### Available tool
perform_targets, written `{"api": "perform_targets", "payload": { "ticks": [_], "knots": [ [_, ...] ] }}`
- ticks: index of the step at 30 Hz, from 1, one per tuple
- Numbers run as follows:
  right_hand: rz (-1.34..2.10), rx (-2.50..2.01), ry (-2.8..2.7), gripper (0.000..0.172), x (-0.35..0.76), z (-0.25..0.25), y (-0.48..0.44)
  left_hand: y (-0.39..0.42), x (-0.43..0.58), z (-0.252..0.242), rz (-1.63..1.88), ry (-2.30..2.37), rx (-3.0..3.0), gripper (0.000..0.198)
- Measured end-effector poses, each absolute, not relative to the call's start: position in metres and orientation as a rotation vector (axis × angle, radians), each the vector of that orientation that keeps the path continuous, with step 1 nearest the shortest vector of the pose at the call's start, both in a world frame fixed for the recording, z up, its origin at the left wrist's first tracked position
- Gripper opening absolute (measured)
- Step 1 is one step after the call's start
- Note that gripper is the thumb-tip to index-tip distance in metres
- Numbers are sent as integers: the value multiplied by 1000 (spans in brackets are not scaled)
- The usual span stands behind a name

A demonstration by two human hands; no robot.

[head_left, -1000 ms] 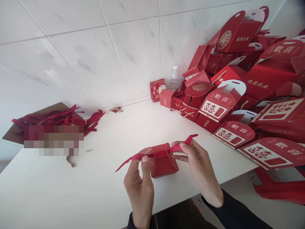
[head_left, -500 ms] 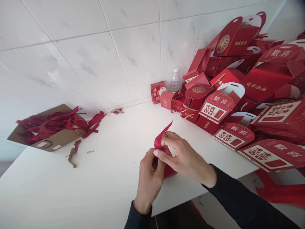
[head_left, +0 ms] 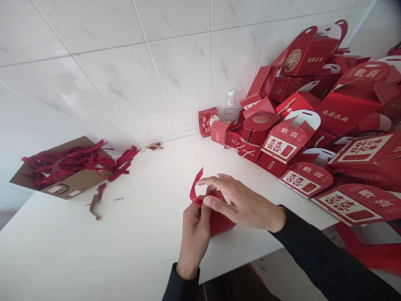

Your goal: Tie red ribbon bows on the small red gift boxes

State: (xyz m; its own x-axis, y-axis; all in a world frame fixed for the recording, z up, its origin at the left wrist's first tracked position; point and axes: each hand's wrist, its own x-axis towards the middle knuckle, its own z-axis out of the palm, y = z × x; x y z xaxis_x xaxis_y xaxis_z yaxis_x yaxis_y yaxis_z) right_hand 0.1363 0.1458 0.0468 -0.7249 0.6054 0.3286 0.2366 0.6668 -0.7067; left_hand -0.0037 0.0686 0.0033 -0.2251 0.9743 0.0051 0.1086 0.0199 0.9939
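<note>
A small red box sits on the white table in front of me, mostly hidden behind my hands. At its top, my left hand pinches a red ribbon, whose free end curls upward to the left of my fingers. My right hand is over the box with its index finger reaching toward the ribbon's loose end and the thumb apart from it. That thumb's tip is beside my left thumb. The right hand's lower fingers are partly hidden.
A cardboard box full of red ribbons stands at the left, with loose ribbon pieces beside it. Many red gift boxes are piled at the right. A clear plastic bottle stands by the tiled wall.
The ribbon's free end has swung left and lies beyond my right fingertips. My right index finger has straightened, and the thumb and finger have spread apart.
</note>
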Motion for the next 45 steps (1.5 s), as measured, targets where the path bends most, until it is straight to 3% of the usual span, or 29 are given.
{"api": "perform_targets", "payload": {
  "ticks": [2,5,10,14,21,27,40,45],
  "knots": [
    [759,-658,-2408,25,142,51,152,70,-6,5,1309,1467,1123,46],
    [675,-658,-2464,13,149,56,155,72,-8,10,1311,1443,1080,46],
    [928,-931,-2412,35,155,58,145,73,-17,14,1272,1281,1100,27],
    [1068,-953,-2247,25,150,47,144,72,-22,6,1342,1490,1282,15],
    [1386,-828,-2179,19,142,28,155,72,-13,-12,1667,1825,1941,22],
    [1455,-875,-2070,14,142,29,156,74,-14,-17,1639,1927,1902,3],
    [1262,-871,-1922,13,142,32,151,67,-10,-20,1614,1812,1609,10],
    [1360,-926,-1968,20,156,40,157,56,-12,-21,1642,1817,1514,9]
  ]
}}
